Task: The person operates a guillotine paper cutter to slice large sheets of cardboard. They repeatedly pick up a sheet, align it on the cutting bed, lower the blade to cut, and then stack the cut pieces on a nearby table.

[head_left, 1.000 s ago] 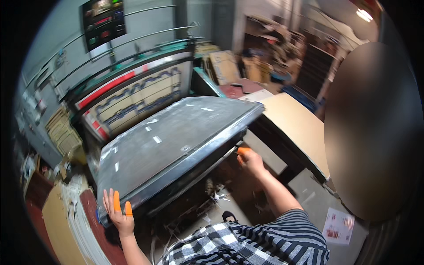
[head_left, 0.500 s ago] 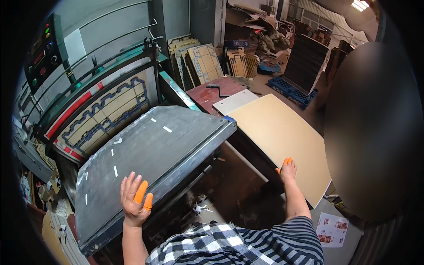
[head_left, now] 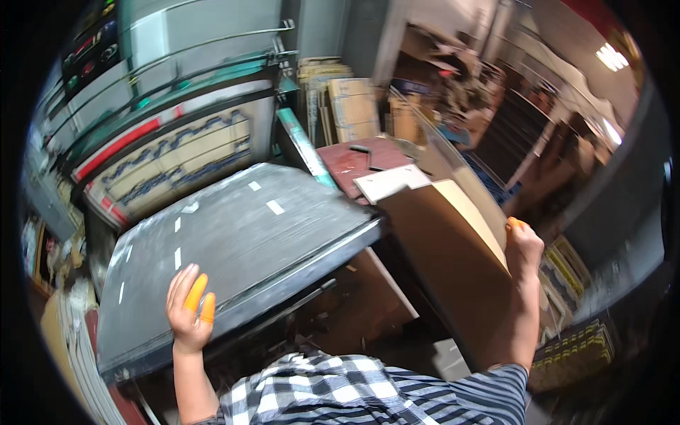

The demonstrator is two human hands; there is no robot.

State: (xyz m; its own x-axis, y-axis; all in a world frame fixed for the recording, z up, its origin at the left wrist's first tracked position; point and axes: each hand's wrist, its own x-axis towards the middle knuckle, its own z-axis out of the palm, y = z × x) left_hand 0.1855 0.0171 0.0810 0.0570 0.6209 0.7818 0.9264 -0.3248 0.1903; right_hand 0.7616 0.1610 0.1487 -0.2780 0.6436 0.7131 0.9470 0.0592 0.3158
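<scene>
My left hand point(head_left: 188, 308), orange covers on two of its fingers, is raised above the near edge of the press's dark flat bed point(head_left: 241, 227). Its fingers are stretched out and hold nothing. On the right, my right hand point(head_left: 524, 248) is closed on the edge of a thin brown cardboard sheet point(head_left: 464, 177), with an orange cover showing at its fingertips. The sheet is tilted up and blurred by motion. Beside it lies a broad brown board surface point(head_left: 432, 248), mostly in shadow with one bright strip. Whether the two are joined, I cannot tell.
Behind the bed stands the press's upright plate point(head_left: 177, 156) with a cutting die and red strips. A dark red table point(head_left: 347, 163) carries a black angled piece. Die boards point(head_left: 354, 106) lean at the back wall. Scraps and boards point(head_left: 78, 312) crowd the left.
My right hand has moved up and right and now holds the raised sheet's edge. The broad board surface has darkened. My left hand has shifted slightly left; the whole view has turned.
</scene>
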